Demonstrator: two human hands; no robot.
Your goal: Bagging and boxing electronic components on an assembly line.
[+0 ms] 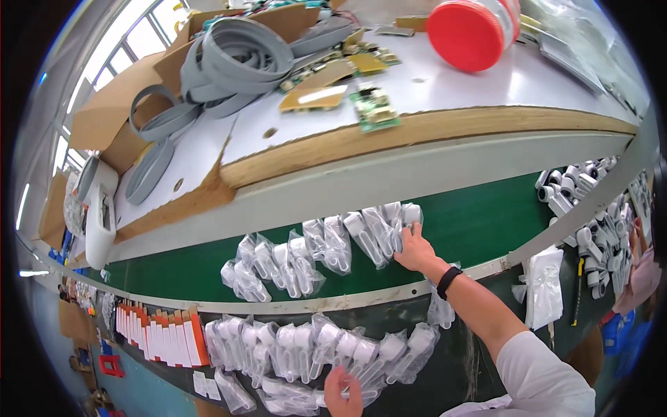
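My right hand [418, 250] reaches over the green belt, its fingers closed on a bagged white handheld device [413, 213] with a thick head, at the right end of a row. More bagged devices [336, 244] of the same shape lie along the belt to its left, each in clear plastic. My left hand [342, 393] is low in the picture, thumb and fingers apart, with nothing visible in them. It is beside a second row of bagged devices [286, 342] on the dark near bench; part of the hand is cut off by the lower edge.
Orange-and-white boxes [158, 336] stand left of the near row. Flat clear bags [544, 286] and a heap of unbagged devices [596, 240] lie right. Above the belt, a wood-edged shelf [431, 134] holds grey rings [240, 55], circuit boards [374, 108] and a red-lidded jar [465, 35].
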